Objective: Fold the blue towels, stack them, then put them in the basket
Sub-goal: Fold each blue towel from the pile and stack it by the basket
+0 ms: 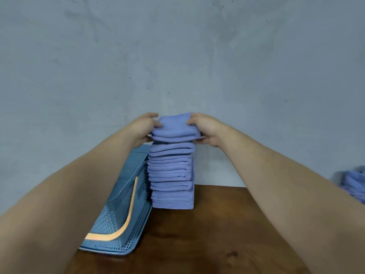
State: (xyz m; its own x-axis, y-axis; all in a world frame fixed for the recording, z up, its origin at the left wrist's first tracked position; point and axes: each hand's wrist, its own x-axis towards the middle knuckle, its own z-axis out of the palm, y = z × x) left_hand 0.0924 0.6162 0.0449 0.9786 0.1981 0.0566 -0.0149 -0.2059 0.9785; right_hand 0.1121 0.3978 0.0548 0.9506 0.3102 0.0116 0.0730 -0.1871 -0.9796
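Item: top towel, blue, folded, at the summit of the stack.
Location of stack: stands on the wooden table close to the wall, its left side just beside the basket.
Left hand: grips the top towel's left end, fingers curled over the upper face and thumb tucked below.
Right hand: grips the right end the same way, fingers clamped over it and thumb underneath.
Basket: blue, perforated, orange handle lying down inside; the part in view holds no towel.
Further stock: a loose heap of blue towels at the far right edge, well apart from the stack and apparently not yet folded.
Step in hand (judged): seating the top towel squarely on the stack; whether the grip takes one towel or two, I cannot tell.
Condition of stack: tall, narrow, upper layers bulging wider than the lower ones.
Handling advice: keep both ends level, match the near edge to the layers below, and lower straight down without any sideways push.
Release advice: draw the thumbs out gently, then flatten the top with open palms.
Risk (judged): a lean towards the basket could topple the column.
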